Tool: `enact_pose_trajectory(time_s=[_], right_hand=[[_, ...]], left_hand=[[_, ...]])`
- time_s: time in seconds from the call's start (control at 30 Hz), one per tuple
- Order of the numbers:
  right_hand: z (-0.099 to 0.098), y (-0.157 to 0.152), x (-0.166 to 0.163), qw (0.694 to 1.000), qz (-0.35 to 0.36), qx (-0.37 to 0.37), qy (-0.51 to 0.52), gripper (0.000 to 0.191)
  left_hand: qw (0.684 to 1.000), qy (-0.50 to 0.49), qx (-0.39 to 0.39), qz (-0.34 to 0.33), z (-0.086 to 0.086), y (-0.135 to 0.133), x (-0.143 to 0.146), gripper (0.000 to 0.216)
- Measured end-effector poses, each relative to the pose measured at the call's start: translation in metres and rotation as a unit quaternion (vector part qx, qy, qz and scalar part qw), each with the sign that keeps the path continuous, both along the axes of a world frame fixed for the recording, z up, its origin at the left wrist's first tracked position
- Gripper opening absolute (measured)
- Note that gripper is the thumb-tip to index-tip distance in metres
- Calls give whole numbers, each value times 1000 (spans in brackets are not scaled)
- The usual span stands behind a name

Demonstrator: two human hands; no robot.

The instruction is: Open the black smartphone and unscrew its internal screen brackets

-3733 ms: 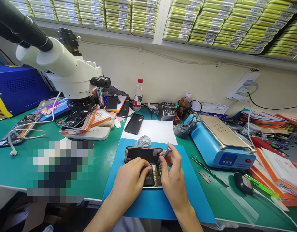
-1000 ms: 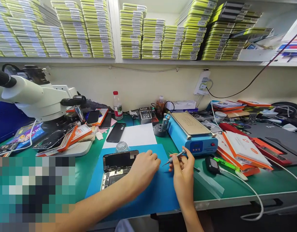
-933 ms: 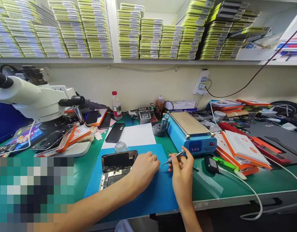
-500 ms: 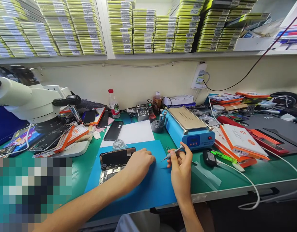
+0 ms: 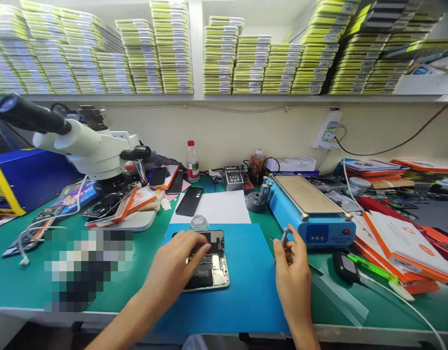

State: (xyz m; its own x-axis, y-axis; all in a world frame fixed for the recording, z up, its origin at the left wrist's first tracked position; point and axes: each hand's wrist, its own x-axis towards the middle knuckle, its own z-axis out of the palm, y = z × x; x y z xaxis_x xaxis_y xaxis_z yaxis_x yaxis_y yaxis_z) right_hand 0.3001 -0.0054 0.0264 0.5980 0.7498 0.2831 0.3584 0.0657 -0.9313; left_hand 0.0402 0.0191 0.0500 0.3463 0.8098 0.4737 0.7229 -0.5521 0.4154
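Note:
An opened phone lies on the blue mat, its dark screen folded back towards the far side and its inner parts showing. My left hand rests on the phone's left part, fingers curled over it. My right hand hovers over the mat's right edge, closed on a small metal screwdriver that stands nearly upright. A small clear jar sits just beyond the phone.
A blue heating plate stands right of the mat. A white microscope rises at the left over loose phones and orange packs. A black phone and a white sheet lie behind. Orange boxes and cables fill the right side.
My left hand has moved back onto the opened phone from the bare mat. My right hand has tipped the screwdriver from slanting to nearly upright. The view has swung left.

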Motion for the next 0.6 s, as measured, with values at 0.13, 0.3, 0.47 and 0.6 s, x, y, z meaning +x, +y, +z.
enact_pose_trajectory(time_s=[0.13, 0.3, 0.47, 0.6], right_hand=[[1, 2, -13, 999, 7, 39, -33, 81], [4, 7, -73, 984, 121, 104, -75, 63], [-9, 17, -129, 944, 256, 149, -148, 50], [-20, 22, -139, 937, 265, 124, -190, 49]], left_hand=[[994, -42, -80, 65, -33, -15, -46, 15], [985, -88, -127, 71, -47, -17, -58, 18], [980, -103, -159, 59, -46, -14, -59, 16], [980, -106, -155, 56, -48, -13, -61, 15]])
